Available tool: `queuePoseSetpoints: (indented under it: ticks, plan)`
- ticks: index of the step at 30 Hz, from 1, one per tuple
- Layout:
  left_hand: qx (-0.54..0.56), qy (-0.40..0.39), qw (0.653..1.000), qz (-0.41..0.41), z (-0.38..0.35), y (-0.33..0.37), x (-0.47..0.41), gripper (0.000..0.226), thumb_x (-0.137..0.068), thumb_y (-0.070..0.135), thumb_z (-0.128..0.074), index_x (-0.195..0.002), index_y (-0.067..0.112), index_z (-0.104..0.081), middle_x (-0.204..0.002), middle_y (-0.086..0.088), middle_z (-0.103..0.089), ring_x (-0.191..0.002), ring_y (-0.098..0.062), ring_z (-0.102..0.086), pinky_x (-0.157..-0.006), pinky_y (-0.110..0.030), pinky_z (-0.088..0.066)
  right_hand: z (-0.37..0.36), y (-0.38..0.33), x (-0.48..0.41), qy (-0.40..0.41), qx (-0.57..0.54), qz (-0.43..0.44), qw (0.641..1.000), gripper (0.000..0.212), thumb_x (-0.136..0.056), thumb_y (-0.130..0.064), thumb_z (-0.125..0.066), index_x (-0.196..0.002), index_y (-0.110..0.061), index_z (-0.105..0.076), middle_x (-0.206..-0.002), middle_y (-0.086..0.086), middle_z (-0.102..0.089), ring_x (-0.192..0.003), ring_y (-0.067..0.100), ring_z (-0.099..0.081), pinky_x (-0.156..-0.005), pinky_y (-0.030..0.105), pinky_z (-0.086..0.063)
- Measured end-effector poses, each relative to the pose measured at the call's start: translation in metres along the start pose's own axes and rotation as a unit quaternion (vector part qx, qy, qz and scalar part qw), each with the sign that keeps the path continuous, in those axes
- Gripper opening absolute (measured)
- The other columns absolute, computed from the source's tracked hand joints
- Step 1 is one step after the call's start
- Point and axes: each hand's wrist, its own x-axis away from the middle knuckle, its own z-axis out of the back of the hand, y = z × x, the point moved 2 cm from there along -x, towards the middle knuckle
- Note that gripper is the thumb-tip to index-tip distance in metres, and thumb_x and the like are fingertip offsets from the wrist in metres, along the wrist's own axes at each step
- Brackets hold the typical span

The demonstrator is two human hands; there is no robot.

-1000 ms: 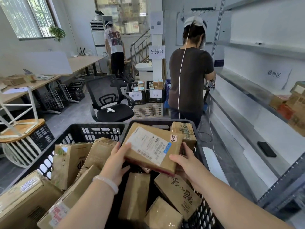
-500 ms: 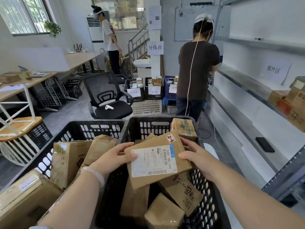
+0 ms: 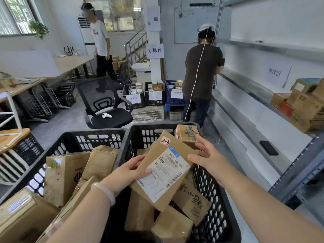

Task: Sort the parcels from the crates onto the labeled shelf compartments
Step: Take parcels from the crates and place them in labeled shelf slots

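Left hand has the parcel by its left edge, thumb pressed on the white label and fingers tucked underneath. There's a pale bracelet on that wrist. Right hand is spread, fingers straight and fanned. Its thumb tip is right at the parcel's right edge, but I honestly can't tell if it's actually touching.

The parcel is a flat brown one, tilted and held up over the right crate, label facing the camera. A little sticker in its top corner reads 2-3. Under it the crate has more brown parcels lying every which way, plus a small box up against the far right corner. The left crate sits touching it side by side, also loaded with brown parcels.

Further out on the right is the metal shelf, with a stack of cartons on one level and a flat black thing on the one below. A person in a dark shirt stands at the shelf, back to us. A black chair is behind the crates, and another person in a white shirt is near the back.
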Motion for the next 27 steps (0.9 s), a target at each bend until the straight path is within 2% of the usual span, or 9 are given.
queuePoseSetpoints:
  ticks: [3, 6, 8, 9, 12, 15, 19, 22, 27]
  plan:
    - [0.060, 0.050, 0.996, -0.038, -0.018, 0.002, -0.002, 0.104, -0.048, 0.057, -0.091, -0.139, 0.029, -0.049, -0.118, 0.004, -0.073, -0.107, -0.017, -0.071, -0.093, -0.036, -0.054, 0.004, 0.009, 0.010, 0.030, -0.063, -0.014, 0.997, 0.094, -0.075, -0.023, -0.082, -0.149, -0.039, -0.027, -0.141, -0.006, -0.043, -0.121, 0.008, -0.050, -0.098, 0.029, -0.042]
    - [0.107, 0.036, 0.992, -0.065, -0.049, 0.014, -0.008, 0.081, -0.065, 0.044, -0.090, -0.135, 0.033, -0.050, -0.116, 0.005, -0.073, -0.104, -0.016, -0.072, -0.085, -0.031, -0.057, 0.003, 0.012, 0.031, 0.022, -0.071, -0.015, 0.997, 0.099, -0.063, -0.034, -0.089, -0.144, -0.040, -0.032, -0.138, -0.003, -0.052, -0.116, 0.004, -0.057, -0.101, 0.029, -0.045]
    - [0.110, 0.003, 0.991, -0.079, -0.074, 0.024, -0.015, 0.072, -0.069, 0.041, -0.085, -0.132, 0.036, -0.051, -0.116, 0.006, -0.073, -0.103, -0.014, -0.072, -0.082, -0.028, -0.058, 0.010, 0.009, 0.049, 0.049, -0.084, -0.002, 0.995, 0.080, -0.065, -0.031, -0.085, -0.133, -0.038, -0.043, -0.128, -0.009, -0.060, -0.108, -0.003, -0.062, -0.085, 0.017, -0.051]
    - [0.105, -0.017, 0.991, -0.087, -0.085, 0.028, -0.020, 0.077, -0.068, 0.045, -0.086, -0.135, 0.037, -0.050, -0.117, 0.008, -0.072, -0.104, -0.013, -0.071, -0.085, -0.030, -0.058, 0.017, 0.006, 0.059, 0.069, -0.092, 0.005, 0.993, 0.074, -0.065, -0.028, -0.084, -0.129, -0.037, -0.047, -0.123, -0.012, -0.063, -0.104, -0.005, -0.063, -0.079, 0.014, -0.051]
    - [0.064, -0.092, 0.989, -0.097, -0.121, 0.035, -0.035, 0.103, -0.053, 0.060, -0.089, -0.142, 0.048, -0.040, -0.123, 0.015, -0.069, -0.115, -0.011, -0.066, -0.099, -0.041, -0.052, 0.050, 0.004, 0.092, 0.149, -0.101, 0.019, 0.984, 0.081, -0.062, -0.016, -0.089, -0.130, -0.033, -0.049, -0.119, -0.013, -0.067, -0.110, 0.003, -0.063, -0.081, 0.022, -0.054]
    - [0.017, -0.206, 0.973, -0.097, -0.163, 0.045, -0.041, 0.109, -0.055, 0.053, -0.093, -0.145, 0.052, -0.032, -0.131, 0.010, -0.065, -0.122, -0.015, -0.061, -0.105, -0.046, -0.047, 0.084, 0.007, 0.138, 0.229, -0.100, 0.017, 0.968, 0.086, -0.060, -0.007, -0.087, -0.135, -0.025, -0.048, -0.121, -0.009, -0.067, -0.108, 0.004, -0.064, -0.080, 0.023, -0.055]
    - [-0.007, -0.270, 0.957, -0.104, -0.230, 0.058, -0.024, 0.104, -0.052, 0.045, -0.090, -0.141, 0.044, -0.037, -0.126, 0.006, -0.065, -0.110, -0.010, -0.067, -0.097, -0.038, -0.055, 0.120, 0.012, 0.208, 0.290, -0.055, -0.005, 0.955, 0.100, -0.049, -0.038, -0.089, -0.139, -0.032, -0.046, -0.131, -0.009, -0.061, -0.117, 0.009, -0.061, -0.096, 0.037, -0.052]
    - [-0.026, -0.301, 0.946, -0.118, -0.285, 0.058, -0.001, 0.106, -0.047, 0.044, -0.090, -0.138, 0.040, -0.037, -0.123, 0.004, -0.065, -0.109, -0.012, -0.068, -0.094, -0.040, -0.057, 0.143, 0.020, 0.268, 0.329, -0.035, -0.007, 0.944, 0.104, -0.049, -0.040, -0.090, -0.141, -0.033, -0.044, -0.135, -0.008, -0.058, -0.121, 0.009, -0.058, -0.100, 0.041, -0.050]
    - [-0.014, -0.344, 0.930, -0.129, -0.389, 0.051, 0.060, 0.093, -0.045, 0.039, -0.091, -0.123, 0.050, -0.043, -0.124, 0.000, -0.066, -0.112, -0.015, -0.066, -0.096, -0.040, -0.056, 0.179, 0.035, 0.389, 0.385, -0.006, -0.021, 0.923, 0.091, -0.050, -0.049, -0.090, -0.131, -0.045, -0.048, -0.132, -0.016, -0.059, -0.121, 0.004, -0.056, -0.104, 0.042, -0.047]
